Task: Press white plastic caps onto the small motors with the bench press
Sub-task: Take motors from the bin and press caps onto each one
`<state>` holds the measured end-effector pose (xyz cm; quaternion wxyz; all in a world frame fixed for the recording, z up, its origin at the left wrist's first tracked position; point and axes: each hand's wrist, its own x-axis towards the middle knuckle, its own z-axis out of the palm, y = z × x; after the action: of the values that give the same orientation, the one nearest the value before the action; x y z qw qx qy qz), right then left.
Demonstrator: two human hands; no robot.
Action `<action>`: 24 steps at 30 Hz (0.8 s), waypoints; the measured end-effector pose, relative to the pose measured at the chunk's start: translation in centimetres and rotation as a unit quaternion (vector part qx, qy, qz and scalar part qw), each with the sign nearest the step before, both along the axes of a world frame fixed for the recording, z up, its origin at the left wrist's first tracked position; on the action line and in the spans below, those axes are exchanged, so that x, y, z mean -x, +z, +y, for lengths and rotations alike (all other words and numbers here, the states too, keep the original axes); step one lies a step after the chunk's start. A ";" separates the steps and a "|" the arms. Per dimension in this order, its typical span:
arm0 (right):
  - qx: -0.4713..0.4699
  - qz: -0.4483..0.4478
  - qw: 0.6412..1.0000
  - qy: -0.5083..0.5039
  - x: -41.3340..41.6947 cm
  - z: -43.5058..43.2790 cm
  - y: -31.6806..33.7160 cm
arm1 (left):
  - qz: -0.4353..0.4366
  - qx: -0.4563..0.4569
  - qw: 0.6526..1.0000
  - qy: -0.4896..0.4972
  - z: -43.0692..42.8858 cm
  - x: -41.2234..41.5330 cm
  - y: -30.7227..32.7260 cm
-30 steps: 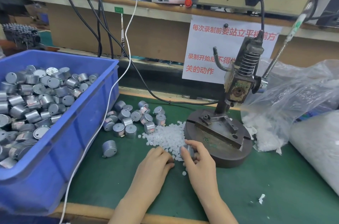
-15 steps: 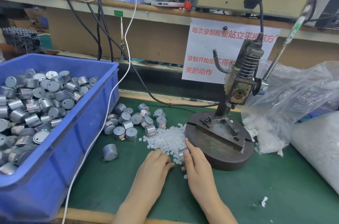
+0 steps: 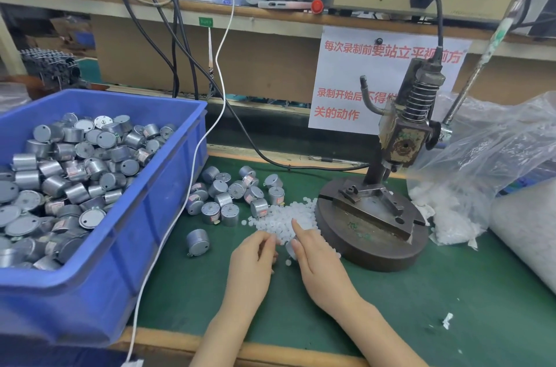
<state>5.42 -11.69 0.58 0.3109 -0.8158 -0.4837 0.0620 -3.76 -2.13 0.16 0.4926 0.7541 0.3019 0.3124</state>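
- Left hand [image 3: 255,255] curls its fingers at the near edge of the cap pile [image 3: 285,216], likely picking one; cannot tell if it pinches.
- Right hand [image 3: 319,264] holds a motor [image 3: 291,248] beside it for capping.
- Loose motors [image 3: 228,195] lie near the empty bench press [image 3: 373,234], within reach.
- Blue bin [image 3: 168,186] stocks more.

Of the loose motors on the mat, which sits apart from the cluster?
The lone motor left of the left hand, beside the blue bin; the other motors bunch together.

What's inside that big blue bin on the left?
The blue bin holds a loose heap of small silver motors, lying every which way, some showing labels. The heap covers the bin's floor, so whatever lies underneath cannot be seen.
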 end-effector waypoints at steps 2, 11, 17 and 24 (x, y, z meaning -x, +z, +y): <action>0.008 -0.018 1.000 0.003 0.0 -0.1 -0.3 | -0.017 0.028 0.999 -0.002 0.0 0.2 0.1; 0.030 -0.067 0.997 0.013 0.1 0.0 -0.5 | -0.011 0.010 1.000 0.002 0.0 0.2 -0.3; 0.060 -0.107 0.993 0.004 0.1 0.2 -0.5 | -0.018 0.021 1.000 0.004 -0.2 0.3 -0.2; 0.080 -0.138 0.987 0.006 0.5 0.3 -0.8 | -0.019 0.014 1.000 0.007 -0.2 0.4 0.1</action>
<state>4.96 -11.41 -0.21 0.1750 -0.8358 -0.5202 -0.0108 -4.14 -2.37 0.24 0.5065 0.7391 0.3014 0.3260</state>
